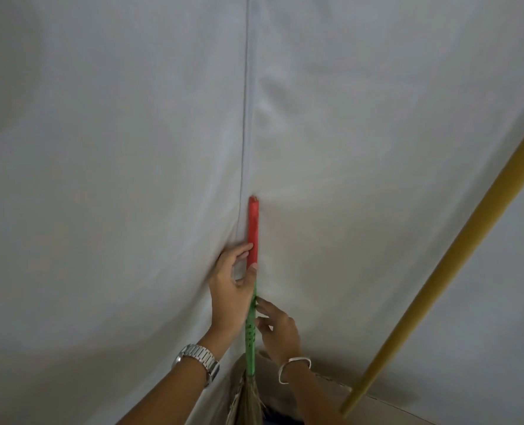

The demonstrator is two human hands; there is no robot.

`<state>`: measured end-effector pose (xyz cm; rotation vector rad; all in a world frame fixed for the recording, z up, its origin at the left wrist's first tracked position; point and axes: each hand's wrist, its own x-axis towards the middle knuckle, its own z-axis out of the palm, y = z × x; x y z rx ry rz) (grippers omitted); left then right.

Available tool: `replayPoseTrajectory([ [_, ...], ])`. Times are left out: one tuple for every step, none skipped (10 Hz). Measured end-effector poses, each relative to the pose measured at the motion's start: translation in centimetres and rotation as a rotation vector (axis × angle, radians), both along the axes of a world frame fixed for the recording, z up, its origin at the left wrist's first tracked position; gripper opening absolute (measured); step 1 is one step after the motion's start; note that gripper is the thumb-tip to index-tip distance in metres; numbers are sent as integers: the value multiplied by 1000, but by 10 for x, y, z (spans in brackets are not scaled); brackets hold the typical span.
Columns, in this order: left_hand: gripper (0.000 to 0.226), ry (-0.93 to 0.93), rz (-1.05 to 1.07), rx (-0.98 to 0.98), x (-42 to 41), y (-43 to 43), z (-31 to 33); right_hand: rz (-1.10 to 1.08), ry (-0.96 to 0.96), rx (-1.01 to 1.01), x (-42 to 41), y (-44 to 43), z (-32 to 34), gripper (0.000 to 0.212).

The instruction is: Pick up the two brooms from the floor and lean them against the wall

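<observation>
Arms: two bare forearms, no sleeves in view | Left hand (228, 286): bare, no rings visible | Left wrist: silver metal wristwatch (197, 360) with a linked band, face turned to the side | Right hand (277, 329): bare | Right wrist: thin, plain silver bangle (294, 368), open-ended, sitting loosely

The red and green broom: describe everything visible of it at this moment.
The red and green broom stands nearly upright against the white fabric-covered wall, its tip pressing a dent into the cloth. The handle is red at the top and green with dark markings below, looking plastic-wrapped. Straw-like bristles spread out at the bottom edge of the picture. The left hand touches the red part with fingers and thumb; the right hand touches the green part with its fingertips.
</observation>
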<state>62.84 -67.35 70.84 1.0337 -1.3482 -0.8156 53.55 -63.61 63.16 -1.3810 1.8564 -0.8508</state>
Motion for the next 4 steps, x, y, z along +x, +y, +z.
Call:
replayPoseTrajectory([
  [33, -10, 20, -42, -2, 4, -1, 31, 40, 13, -2, 7, 0, 54],
  [29, -72, 43, -94, -3, 17, 0, 116, 116, 23, -9, 21, -7, 60],
  [29, -163, 32, -130, -7, 29, 13, 140, 216, 24, -21, 40, 2, 57],
  [44, -413, 54, -269, -9, 39, 26, 54, 272, 0, -40, 59, 14, 54],
])
